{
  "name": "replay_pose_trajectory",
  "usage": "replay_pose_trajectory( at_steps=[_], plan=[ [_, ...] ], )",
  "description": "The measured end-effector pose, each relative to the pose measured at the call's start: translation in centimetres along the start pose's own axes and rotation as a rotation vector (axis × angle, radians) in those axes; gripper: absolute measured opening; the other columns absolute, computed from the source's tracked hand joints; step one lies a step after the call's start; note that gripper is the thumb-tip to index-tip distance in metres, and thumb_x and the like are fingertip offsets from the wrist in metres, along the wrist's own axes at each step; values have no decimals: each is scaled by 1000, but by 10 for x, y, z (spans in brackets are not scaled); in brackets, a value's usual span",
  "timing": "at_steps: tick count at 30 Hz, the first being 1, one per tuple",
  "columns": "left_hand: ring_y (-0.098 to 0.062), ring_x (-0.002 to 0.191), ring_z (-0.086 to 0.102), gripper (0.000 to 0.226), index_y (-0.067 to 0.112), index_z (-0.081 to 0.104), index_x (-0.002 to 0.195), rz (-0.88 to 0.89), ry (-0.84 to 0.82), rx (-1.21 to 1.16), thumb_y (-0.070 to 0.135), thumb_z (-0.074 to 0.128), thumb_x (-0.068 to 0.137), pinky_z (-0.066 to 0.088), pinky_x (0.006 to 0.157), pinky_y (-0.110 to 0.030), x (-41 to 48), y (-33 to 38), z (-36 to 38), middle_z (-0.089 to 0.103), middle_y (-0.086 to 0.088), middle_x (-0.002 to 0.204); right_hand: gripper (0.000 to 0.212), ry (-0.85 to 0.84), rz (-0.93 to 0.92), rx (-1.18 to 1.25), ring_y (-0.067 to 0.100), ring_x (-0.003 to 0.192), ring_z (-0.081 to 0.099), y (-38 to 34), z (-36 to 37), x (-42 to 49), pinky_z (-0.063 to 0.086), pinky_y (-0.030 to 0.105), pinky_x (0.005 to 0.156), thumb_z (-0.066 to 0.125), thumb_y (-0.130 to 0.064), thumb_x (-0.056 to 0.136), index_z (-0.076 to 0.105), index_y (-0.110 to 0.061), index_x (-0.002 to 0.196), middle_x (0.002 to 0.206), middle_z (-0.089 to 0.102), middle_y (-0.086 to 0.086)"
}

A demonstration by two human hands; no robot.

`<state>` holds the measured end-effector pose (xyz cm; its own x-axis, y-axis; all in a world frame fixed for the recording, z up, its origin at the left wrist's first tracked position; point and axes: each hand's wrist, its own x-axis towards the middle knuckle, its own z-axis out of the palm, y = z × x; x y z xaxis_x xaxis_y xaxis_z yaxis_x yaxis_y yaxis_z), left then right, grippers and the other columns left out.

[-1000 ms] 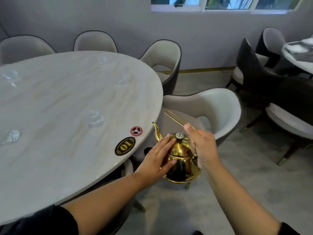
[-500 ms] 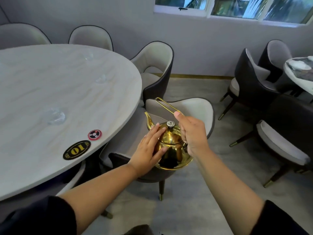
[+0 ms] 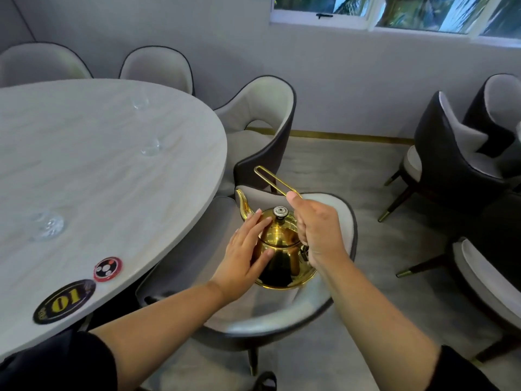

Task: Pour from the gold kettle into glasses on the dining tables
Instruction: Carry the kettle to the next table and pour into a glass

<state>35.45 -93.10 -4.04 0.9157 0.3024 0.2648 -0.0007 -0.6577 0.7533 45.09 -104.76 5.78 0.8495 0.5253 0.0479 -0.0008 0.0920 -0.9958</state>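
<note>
Off the right edge of the dining table (image 3: 112, 179), head view: the gold kettle (image 3: 282, 249) is in the air above the seat of a grey chair (image 3: 282, 314), not over the tabletop. Right hand (image 3: 318, 230) is curled round the rear of the wire handle (image 3: 270, 179), thumb on top; the handle loop sticks out up-left past the fist. Left hand (image 3: 242, 255) is flat, fingers straight, pressed on the kettle's left side just below the lid. Spout (image 3: 244, 203) points left toward the table. Lid on, silver knob (image 3: 280, 212) showing between the hands. Kettle roughly upright.

Three clear glasses on the table: near glass (image 3: 48, 227) at left, middle glass (image 3: 152, 148) close to the right rim, far glass (image 3: 140, 101) behind it. Contents: can't tell. A black oval "01" plaque (image 3: 64, 301) and a red round disc (image 3: 108, 268) lie side by side at the table's near edge. More chairs ring the table and stand at right.
</note>
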Motion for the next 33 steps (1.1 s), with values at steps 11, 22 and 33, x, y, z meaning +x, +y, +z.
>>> replay_pose_trajectory(
  at_steps=[11, 22, 33],
  plan=[
    [-2, 143, 8, 53, 52, 15, 138, -75, 10, 34, 63, 31, 89, 19, 117, -48, 106, -5, 37, 10, 21, 153, 60, -49, 69, 17, 4, 33, 28, 9, -53, 112, 29, 17, 40, 60, -27, 92, 42, -23, 34, 35, 34, -9],
    [-4, 143, 9, 51, 60, 11, 135, -220, 188, 77, 60, 36, 90, 21, 116, -51, 224, 15, 121, 3, 37, 145, 63, -268, 63, 38, 4, 31, 30, 9, -143, 242, 31, 16, 42, 59, -23, 92, 45, -24, 31, 32, 34, -11],
    [-8, 143, 14, 54, 52, 19, 138, -312, 215, -30, 58, 41, 90, 29, 113, -50, 331, 22, 189, 5, 36, 145, 58, -352, 77, 21, 4, 34, 25, 18, -219, 353, 25, 19, 40, 62, -26, 91, 38, -24, 37, 37, 31, -9]
  ],
)
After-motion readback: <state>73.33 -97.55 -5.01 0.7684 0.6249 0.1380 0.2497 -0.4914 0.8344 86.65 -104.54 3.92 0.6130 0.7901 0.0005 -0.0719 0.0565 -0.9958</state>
